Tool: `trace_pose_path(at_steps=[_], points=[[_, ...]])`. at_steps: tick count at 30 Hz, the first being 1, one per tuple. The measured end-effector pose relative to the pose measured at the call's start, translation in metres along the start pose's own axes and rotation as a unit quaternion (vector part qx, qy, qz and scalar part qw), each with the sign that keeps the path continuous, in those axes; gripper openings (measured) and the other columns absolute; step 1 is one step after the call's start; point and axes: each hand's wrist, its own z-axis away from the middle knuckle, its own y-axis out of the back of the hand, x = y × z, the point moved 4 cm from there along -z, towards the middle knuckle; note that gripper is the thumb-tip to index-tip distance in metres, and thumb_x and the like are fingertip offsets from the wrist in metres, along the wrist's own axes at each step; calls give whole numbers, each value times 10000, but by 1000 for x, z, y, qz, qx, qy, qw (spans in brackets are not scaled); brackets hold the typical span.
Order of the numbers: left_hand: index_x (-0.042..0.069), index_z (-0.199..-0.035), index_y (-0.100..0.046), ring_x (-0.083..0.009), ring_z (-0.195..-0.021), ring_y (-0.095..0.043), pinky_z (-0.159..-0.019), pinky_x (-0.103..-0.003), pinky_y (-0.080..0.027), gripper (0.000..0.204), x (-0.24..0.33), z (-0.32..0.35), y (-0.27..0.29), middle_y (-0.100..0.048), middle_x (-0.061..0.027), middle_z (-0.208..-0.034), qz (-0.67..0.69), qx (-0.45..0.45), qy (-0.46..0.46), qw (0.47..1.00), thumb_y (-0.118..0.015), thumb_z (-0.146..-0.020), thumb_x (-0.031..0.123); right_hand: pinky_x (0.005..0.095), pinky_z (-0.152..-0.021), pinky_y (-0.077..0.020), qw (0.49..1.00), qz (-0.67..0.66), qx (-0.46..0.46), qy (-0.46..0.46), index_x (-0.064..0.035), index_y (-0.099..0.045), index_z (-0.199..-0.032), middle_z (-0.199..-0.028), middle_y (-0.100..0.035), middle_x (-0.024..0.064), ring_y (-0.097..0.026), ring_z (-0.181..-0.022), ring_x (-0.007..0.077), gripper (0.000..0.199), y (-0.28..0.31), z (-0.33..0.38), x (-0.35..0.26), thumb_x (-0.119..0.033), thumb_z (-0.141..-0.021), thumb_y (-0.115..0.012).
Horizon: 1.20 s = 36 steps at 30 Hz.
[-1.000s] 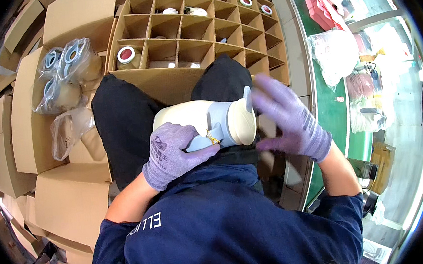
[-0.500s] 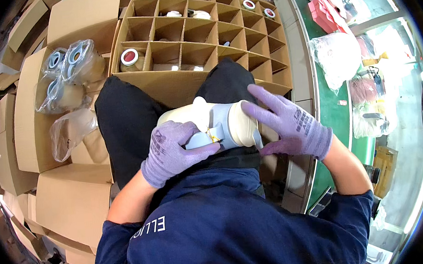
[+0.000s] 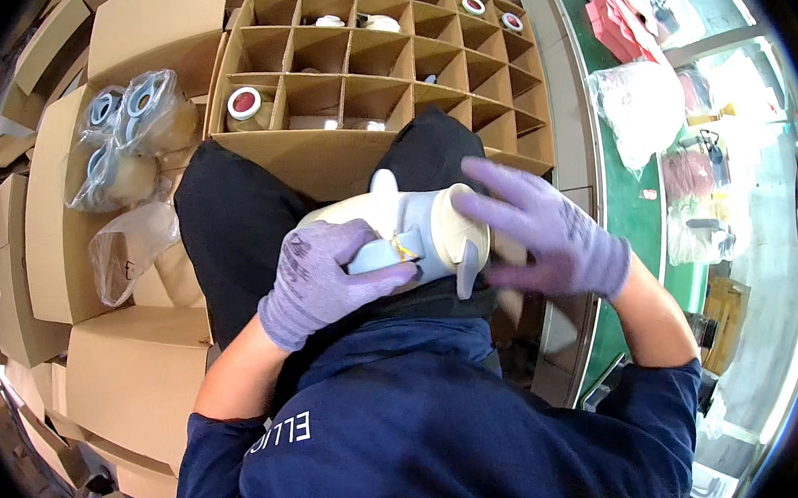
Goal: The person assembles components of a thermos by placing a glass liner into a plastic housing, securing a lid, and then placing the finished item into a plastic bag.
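Across my lap lies a cream bottle point(image 3: 351, 210) with a blue-grey collar and handle, its cream lid point(image 3: 457, 219) toward the right. My gloved left hand point(image 3: 320, 279) is closed round its handle side, thumb and fingers on the blue-grey part. A small yellow tie hangs at the handle. One cream tab sticks up from the bottle's far side, and a blue-grey tab point(image 3: 466, 269) juts from the lid. Beside the lid, my gloved right hand point(image 3: 560, 233) has its fingers apart, slightly blurred; whether the fingertips touch the lid I cannot tell.
Beyond my knees stands a divided cardboard box point(image 3: 379, 88) with several bottles in its cells. To the left, an open carton point(image 3: 59, 217) holds bagged bottles point(image 3: 128, 138). A green-topped bench point(image 3: 633, 223) with plastic-wrapped goods point(image 3: 634, 108) runs along the right.
The blue-grey tab at the lid and the cream tab have shifted as the bottle and lid turned a little. My right hand remains spread by the lid; my left keeps its grip.
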Motion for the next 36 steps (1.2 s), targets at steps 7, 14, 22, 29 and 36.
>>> trace_pose_path(at_steps=[7,14,22,29,36], points=[[79,-756,-698,-291,-596,-667,-586,-388,-510,445,13,-3,-4,-643,-114,-633,-49,-38,-26,998,-835,-721,501,439,-810,-568,993,48,-100,-34,-179,-532,-1391,-1190,-558,192,-665,-949,363,918,-24,11,2,-470,-589,-872],[104,-767,-700,-261,-563,-635,-574,-386,-485,398,21,4,-12,-615,-89,-598,-107,55,-67,990,-866,-678,454,420,-752,-574,992,21,15,-124,50,-496,-1316,-1110,-588,217,-665,-914,392,865,-37,13,0,-512,-739,-811],[107,-738,-668,-251,-559,-611,-587,-369,-460,418,39,-3,-9,-580,-62,-568,-160,-18,-123,979,-817,-725,497,351,-788,-534,954,-201,65,-211,51,-507,-1360,-1135,-609,182,-652,-875,283,790,-36,42,21,-515,-847,-710],[105,-980,-789,-288,-870,-666,-962,-463,-440,257,59,21,-33,-748,-43,-897,-580,-314,-484,575,-616,-838,230,363,-1187,-283,802,-452,332,-203,54,-327,-1541,-1517,-452,187,-435,-1400,247,630,-54,16,70,-224,-1019,-542],[64,-844,-782,-287,-809,-668,-861,-433,-470,241,48,62,-74,-732,-89,-813,-511,-430,-421,614,-617,-837,240,414,-1027,-483,952,-242,183,-40,9,-658,-1227,-1227,-646,210,-609,-1179,361,340,-29,-72,57,-113,-928,-550]])
